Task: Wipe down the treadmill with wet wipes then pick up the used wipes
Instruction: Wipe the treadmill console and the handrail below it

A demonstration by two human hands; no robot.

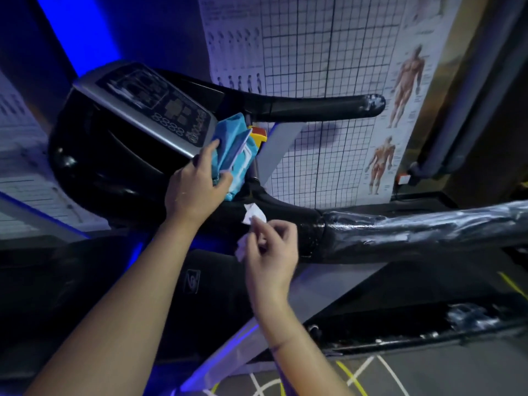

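At the treadmill console (pixel 148 110), left hand (pixel 194 187) grips a blue wipes pack (pixel 234 144); right hand (pixel 271 252) fingers (pixel 261 225) pinch a white wipe (pixel 253 214); labels illegible.

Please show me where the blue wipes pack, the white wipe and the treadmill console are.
blue wipes pack (pixel 235 155): head view, on its blue front face.
white wipe (pixel 253 215): head view, on its upper free end.
treadmill console (pixel 160 107): head view, on its button panel.
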